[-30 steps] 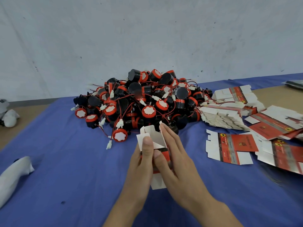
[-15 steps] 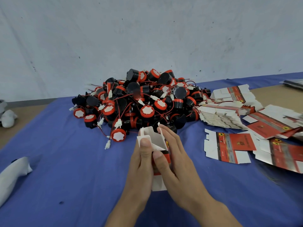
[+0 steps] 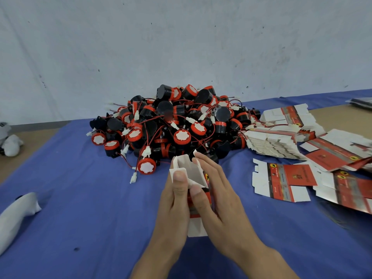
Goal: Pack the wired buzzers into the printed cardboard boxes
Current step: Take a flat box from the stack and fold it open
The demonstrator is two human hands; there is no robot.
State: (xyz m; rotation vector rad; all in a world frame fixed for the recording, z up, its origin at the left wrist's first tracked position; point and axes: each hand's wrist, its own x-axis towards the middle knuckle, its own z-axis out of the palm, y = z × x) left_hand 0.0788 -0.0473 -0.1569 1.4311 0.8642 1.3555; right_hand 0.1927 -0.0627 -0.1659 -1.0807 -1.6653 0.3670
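Note:
A printed cardboard box point(image 3: 190, 174), red and black outside and white inside, is held upright between both hands above the blue cloth. My left hand point(image 3: 174, 200) grips its left side, thumb pressed on a white top flap. My right hand point(image 3: 215, 196) holds the right side, thumb on the flap's lower edge and fingers stretched along the box. The top flaps stand open. Behind the box lies a big pile of black and red wired buzzers point(image 3: 173, 125) with white connectors.
Flat printed box blanks point(image 3: 281, 180) lie to the right, with a stack of them point(image 3: 271, 143) further back. A white cloth bundle point(image 3: 16, 216) lies at the left edge and another point(image 3: 11, 141) at the far left. A pale wall rises behind the blue cloth point(image 3: 90, 208).
The hands and box have stayed in nearly the same place. The top flaps have been spread a little wider, and the thumbs have shifted slightly on the white flap.

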